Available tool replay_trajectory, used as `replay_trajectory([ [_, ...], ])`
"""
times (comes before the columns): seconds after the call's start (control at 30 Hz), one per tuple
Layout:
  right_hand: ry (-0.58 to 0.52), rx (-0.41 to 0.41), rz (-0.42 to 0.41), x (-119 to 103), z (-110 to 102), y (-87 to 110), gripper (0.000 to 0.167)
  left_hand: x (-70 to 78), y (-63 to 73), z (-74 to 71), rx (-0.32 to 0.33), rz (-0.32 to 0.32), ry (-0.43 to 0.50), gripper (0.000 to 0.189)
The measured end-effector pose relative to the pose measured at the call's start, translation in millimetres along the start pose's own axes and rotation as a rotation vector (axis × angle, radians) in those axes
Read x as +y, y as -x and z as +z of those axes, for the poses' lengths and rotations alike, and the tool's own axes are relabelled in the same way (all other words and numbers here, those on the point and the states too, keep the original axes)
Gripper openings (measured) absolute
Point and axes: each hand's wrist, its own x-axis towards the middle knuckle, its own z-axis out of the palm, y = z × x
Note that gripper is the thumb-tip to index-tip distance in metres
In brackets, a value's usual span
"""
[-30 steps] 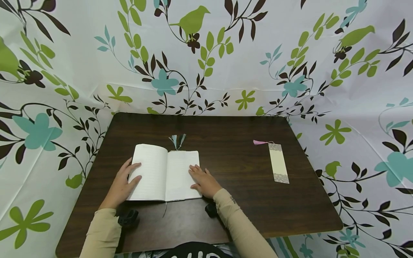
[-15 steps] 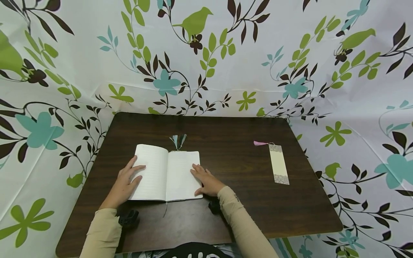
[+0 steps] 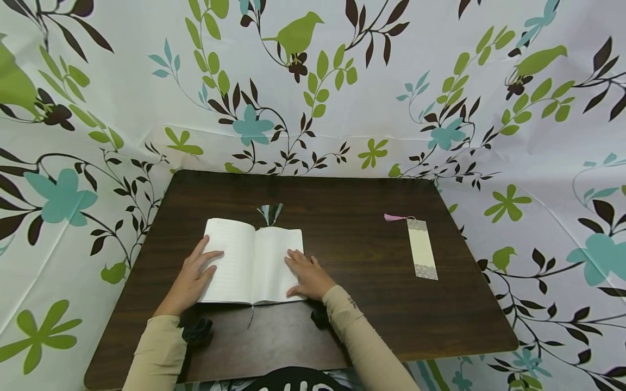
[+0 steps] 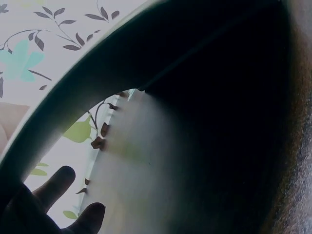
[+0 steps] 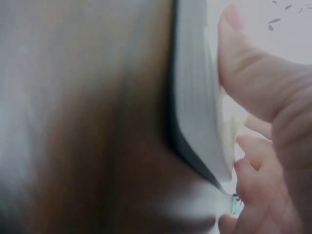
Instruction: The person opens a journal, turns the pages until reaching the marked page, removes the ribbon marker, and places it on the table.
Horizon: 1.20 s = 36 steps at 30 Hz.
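A notebook (image 3: pixel 230 263) with blank-looking pages lies spread on the dark wooden table (image 3: pixel 362 304). My left hand (image 3: pixel 187 282) rests along its left edge, fingers and thumb reaching onto the left page. On the right page (image 3: pixel 276 255), which bulges a little near the spine, my right hand (image 3: pixel 313 278) lies with fingers extended. In the right wrist view, the thumb (image 5: pixel 248 73) is beside the thick stack of page edges (image 5: pixel 197 83). Two tassels (image 3: pixel 270 214), one pale blue and one dark, stick out past the notebook's top; what they hang from is hidden.
Farther right lies a cream bookmark (image 3: pixel 422 248) with patterned ends and a pink tassel (image 3: pixel 394 217). A thin ribbon (image 3: pixel 251 316) trails from the notebook's bottom. Patterned cloth (image 3: pixel 323 146) hangs behind the table. A dark shape fills much of the left wrist view.
My right hand has shifted right, then slightly back left, and the right page now bulges near the spine. The left hand has slid a little farther onto the left page.
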Motion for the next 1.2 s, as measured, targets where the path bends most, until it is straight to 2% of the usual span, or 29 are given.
replay_trajectory([
  [0.1,0.043,0.058,0.001,-4.0,5.5,-2.4,0.103,-0.2,-0.3,0.7,0.005,-0.003,0.0,0.031],
  [0.27,0.044,0.144,-0.042,-10.4,9.0,-4.8,0.106,-0.8,-0.3,1.7,0.003,-0.013,0.007,0.031],
  [0.43,0.049,0.141,-0.04,-16.3,6.8,-4.7,0.101,-3.1,-0.6,2.5,0.001,-0.016,0.006,0.031],
  [0.6,-0.049,0.088,-0.042,-19.8,5.0,-5.1,0.095,-4.2,-0.7,2.7,0.001,-0.021,-0.001,0.031],
  [0.7,-0.172,0.081,-0.072,-20.0,4.8,-5.6,0.091,-3.7,-0.3,2.7,-0.002,-0.026,0.0,0.031],
  [0.87,-0.447,0.135,-0.116,-21.5,6.0,-6.3,0.084,-2.8,0.3,3.1,0.0,-0.027,0.004,0.031],
  [1.0,-0.786,0.167,-0.07,-26.6,7.4,-7.0,0.084,-2.6,0.6,3.2,0.003,-0.031,0.006,0.031],
  [1.1,-1.075,0.17,-0.031,-31.1,9.9,-8.7,0.092,-2.4,1.0,2.9,0.001,-0.039,0.009,0.03],
  [1.2,-1.269,0.182,-0.006,-35.0,13.2,-10.7,0.101,-2.1,1.3,2.6,-0.001,-0.046,0.012,0.031],
])
